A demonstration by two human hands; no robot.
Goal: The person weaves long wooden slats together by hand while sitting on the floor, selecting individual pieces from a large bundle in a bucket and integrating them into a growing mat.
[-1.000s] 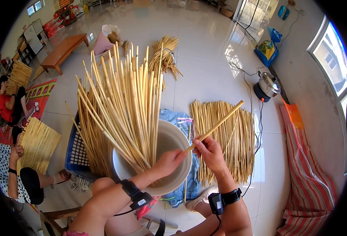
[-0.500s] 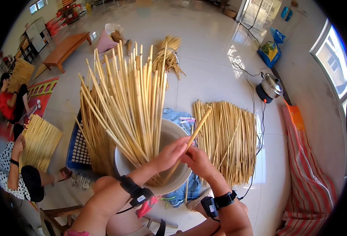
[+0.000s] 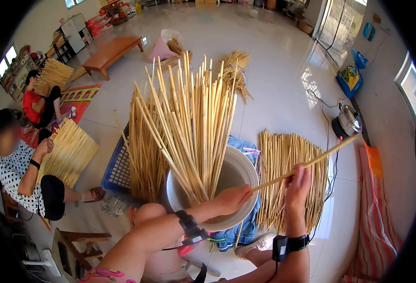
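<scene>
Holding one pale stalk [image 3: 328, 153], the left hand [image 3: 234, 198] pinches its end over the white bucket [image 3: 238, 165] — the right hand [image 3: 296, 187] curls around it farther along.

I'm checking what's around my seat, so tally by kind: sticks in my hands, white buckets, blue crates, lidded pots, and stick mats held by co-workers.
Stick in left hand and right hand: 1
White bucket: 1
Blue crate: 1
Lidded pot: 1
Held stick mats: 2
Total: 6
</scene>
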